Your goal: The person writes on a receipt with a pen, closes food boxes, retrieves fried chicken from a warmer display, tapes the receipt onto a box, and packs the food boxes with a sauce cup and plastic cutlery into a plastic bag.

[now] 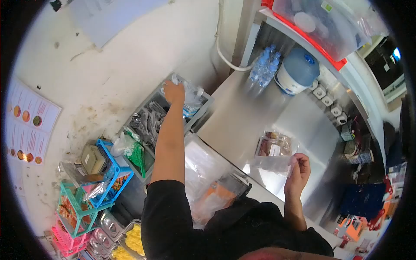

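Note:
My right hand (298, 174) pinches the edge of a clear plastic bag (277, 162) over the steel counter. Inside or just under that bag sits a flat packet of brown food (274, 145) with a white label; which of the two I cannot tell. My left arm stretches up to a long grey bin (201, 113) by the wall. In the bin's far end my left hand (174, 92) has its fingers curled down beside clear plastic wrapping (190, 93). Whatever those fingers grip is hidden. Wrapped dark plastic cutlery (149, 123) fills the bin's middle.
Water bottles (265, 65) and a large blue-capped jug (298, 71) stand at the counter's back. A shelf (303, 41) overhangs it, bearing a clear tub (320, 24). Stacked coloured baskets (78, 208) and steel trays (112, 225) are at lower left.

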Tool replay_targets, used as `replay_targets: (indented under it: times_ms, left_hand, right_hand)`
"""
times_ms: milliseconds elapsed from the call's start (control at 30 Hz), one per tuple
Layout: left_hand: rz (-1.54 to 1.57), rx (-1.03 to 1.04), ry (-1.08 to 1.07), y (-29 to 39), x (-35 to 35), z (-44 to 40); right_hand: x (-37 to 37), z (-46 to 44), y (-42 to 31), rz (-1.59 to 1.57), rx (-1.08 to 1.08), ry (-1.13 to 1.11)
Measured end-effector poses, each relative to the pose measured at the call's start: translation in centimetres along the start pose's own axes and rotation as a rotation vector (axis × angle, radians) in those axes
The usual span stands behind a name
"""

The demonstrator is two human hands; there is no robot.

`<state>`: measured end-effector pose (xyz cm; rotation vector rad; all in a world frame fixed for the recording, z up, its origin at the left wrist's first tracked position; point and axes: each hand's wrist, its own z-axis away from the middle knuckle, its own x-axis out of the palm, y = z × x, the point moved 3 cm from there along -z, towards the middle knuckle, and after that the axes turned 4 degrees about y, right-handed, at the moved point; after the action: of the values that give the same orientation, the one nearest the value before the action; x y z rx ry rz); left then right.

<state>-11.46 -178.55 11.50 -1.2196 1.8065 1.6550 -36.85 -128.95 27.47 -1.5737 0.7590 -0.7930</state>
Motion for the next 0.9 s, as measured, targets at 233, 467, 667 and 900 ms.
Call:
replay_targets:
  times_ms: [233,467,667,900]
  left_hand:
    - [0.267,0.448,0.228,2.9,-11.0,9.9]
    - [0.709,0.265,-1.026,-1.0,-25.4,30.0]
    - [1.121,0.174,-1.056,-3.4,-30.3,37.3]
    - [0.742,0.224,-0.695,-3.8,-40.4,44.3]
  right_hand:
    - [1.7,1.8,-2.2,-0.052,0.073,-0.142]
    - [5.9,4.7,-5.6,-0.259,0.273,-0.607]
    - [7.5,9.2,-10.4,-0.379,0.315,-0.891]
    - [8.6,13.5,-11.8,-0.21,0.041,-0.844]
